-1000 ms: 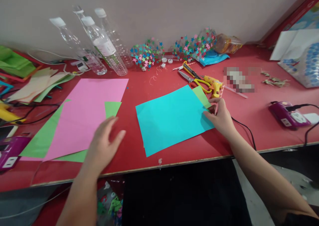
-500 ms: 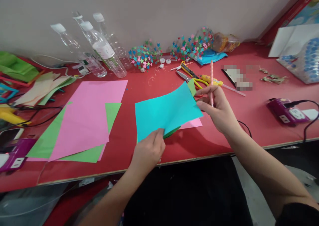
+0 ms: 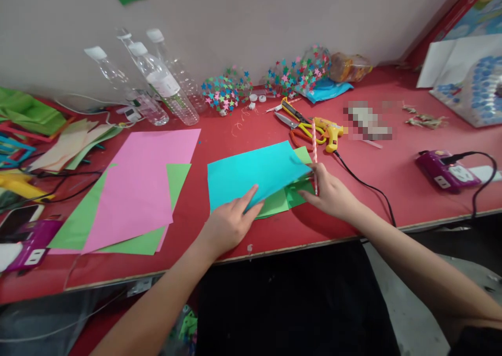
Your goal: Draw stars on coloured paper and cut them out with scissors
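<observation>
A turquoise sheet of paper (image 3: pixel 251 170) lies on the red table, its right end slightly raised. My left hand (image 3: pixel 229 222) rests on its near edge with fingers spread. Beneath the sheet, light green paper (image 3: pixel 277 203) and darker green paper (image 3: pixel 300 193) show toward the right. My right hand (image 3: pixel 333 194) is closed around a slim pink-and-white patterned pencil (image 3: pixel 314 141), held upright. The right fingertips are at the turquoise sheet's right corner; whether they also pinch the paper I cannot tell.
Pink paper (image 3: pixel 133 194) overlaps green sheets on the left. Scissors (image 3: pixel 288 121), a utility knife (image 3: pixel 292 107) and a yellow glue gun (image 3: pixel 333 135) lie behind the turquoise sheet. Plastic bottles (image 3: pixel 162 81) stand by the wall. A purple power socket (image 3: pixel 445 173) sits right, with cables.
My left hand has moved right from the pink paper onto the turquoise sheet. My right hand lifted the pencil, then came down and slightly left. Green paper beneath has become visible.
</observation>
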`<state>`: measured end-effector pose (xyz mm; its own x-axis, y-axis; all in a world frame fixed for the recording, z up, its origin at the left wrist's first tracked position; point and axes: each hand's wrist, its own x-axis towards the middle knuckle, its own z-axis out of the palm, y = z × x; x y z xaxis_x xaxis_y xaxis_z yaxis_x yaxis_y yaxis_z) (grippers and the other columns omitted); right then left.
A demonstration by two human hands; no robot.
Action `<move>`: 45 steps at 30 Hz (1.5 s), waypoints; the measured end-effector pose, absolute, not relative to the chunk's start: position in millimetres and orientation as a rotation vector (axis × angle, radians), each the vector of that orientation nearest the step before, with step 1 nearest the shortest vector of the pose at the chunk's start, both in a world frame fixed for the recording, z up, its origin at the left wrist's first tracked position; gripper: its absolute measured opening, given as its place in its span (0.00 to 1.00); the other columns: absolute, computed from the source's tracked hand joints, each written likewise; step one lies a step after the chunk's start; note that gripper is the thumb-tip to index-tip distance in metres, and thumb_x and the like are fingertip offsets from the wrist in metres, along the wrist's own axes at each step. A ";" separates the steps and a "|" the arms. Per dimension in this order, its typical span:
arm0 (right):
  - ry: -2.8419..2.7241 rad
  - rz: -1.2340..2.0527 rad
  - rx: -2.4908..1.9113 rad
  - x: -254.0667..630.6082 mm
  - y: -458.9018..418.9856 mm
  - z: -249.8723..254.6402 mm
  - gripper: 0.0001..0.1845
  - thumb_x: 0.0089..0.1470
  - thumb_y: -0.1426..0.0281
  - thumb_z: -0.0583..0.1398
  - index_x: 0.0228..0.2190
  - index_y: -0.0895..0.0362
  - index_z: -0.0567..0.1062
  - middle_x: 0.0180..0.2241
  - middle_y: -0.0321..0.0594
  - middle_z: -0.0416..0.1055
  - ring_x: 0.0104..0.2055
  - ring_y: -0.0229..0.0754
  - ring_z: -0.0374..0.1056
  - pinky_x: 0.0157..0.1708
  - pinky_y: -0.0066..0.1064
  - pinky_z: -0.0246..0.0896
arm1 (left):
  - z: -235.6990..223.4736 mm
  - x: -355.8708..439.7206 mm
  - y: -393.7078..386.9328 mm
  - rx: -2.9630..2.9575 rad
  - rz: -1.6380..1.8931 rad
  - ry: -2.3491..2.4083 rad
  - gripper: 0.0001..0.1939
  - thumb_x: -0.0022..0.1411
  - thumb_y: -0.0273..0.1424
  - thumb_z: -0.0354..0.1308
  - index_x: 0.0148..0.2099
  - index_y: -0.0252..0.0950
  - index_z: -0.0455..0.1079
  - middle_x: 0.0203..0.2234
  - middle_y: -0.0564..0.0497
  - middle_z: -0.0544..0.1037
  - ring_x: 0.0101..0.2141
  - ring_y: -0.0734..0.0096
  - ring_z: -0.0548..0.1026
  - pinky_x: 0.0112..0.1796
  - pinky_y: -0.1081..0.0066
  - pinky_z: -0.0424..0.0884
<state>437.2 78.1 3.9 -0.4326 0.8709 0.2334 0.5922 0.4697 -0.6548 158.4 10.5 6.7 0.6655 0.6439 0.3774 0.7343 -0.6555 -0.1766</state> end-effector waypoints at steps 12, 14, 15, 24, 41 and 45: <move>-1.556 1.175 -1.121 427.1 89.2 12.0 0.19 0.50 0.67 0.61 0.41 0.50 0.57 0.61 0.48 0.56 0.59 0.50 0.62 0.52 0.49 0.68 | -11.0 163.5 13.2 -2.682 -0.572 -1.257 0.26 0.67 0.39 0.53 0.59 0.26 0.57 0.48 0.30 0.74 0.50 0.49 0.74 0.47 0.54 0.74; -1.427 1.279 -1.019 420.6 88.9 18.1 0.20 0.50 0.68 0.61 0.41 0.49 0.57 0.63 0.45 0.54 0.59 0.47 0.63 0.51 0.46 0.69 | -14.4 166.2 12.9 -2.662 -0.593 -1.298 0.27 0.66 0.41 0.54 0.59 0.26 0.57 0.49 0.30 0.73 0.51 0.47 0.73 0.46 0.54 0.75; -1.401 1.309 -0.967 416.5 88.4 22.3 0.20 0.50 0.68 0.62 0.41 0.48 0.56 0.63 0.44 0.53 0.60 0.47 0.62 0.50 0.45 0.70 | -16.7 168.0 13.5 -2.652 -0.604 -1.320 0.27 0.66 0.40 0.54 0.59 0.26 0.56 0.49 0.29 0.73 0.52 0.47 0.73 0.46 0.55 0.75; -1.652 0.685 -0.923 424.6 84.7 32.4 0.23 0.53 0.64 0.64 0.45 0.48 0.57 0.56 0.47 0.64 0.56 0.50 0.67 0.53 0.50 0.67 | -1.7 157.7 29.2 -2.690 -0.521 -1.462 0.33 0.62 0.17 0.41 0.68 0.41 0.53 0.63 0.37 0.61 0.48 0.59 0.77 0.38 0.66 0.78; -2.499 0.082 -0.690 435.7 94.5 11.4 0.13 0.63 0.74 0.46 0.30 0.54 0.66 0.25 0.40 0.71 0.27 0.43 0.67 0.29 0.37 0.65 | 3.1 161.6 32.6 -2.597 -0.396 -1.123 0.17 0.69 0.23 0.45 0.54 0.26 0.70 0.43 0.34 0.78 0.42 0.56 0.79 0.39 0.60 0.79; -2.366 0.216 -0.653 428.9 93.2 22.3 0.12 0.62 0.73 0.48 0.30 0.52 0.67 0.33 0.43 0.76 0.34 0.45 0.73 0.34 0.40 0.69 | 15.5 153.4 38.3 -2.508 -0.435 -1.207 0.20 0.68 0.20 0.42 0.54 0.30 0.70 0.43 0.35 0.79 0.41 0.56 0.80 0.38 0.61 0.79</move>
<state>428.9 93.2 22.3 -0.6538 0.5078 0.5609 0.3977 0.8613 -0.3162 153.4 38.3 15.5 0.5961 0.6939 0.4040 0.7922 -0.5903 -0.1548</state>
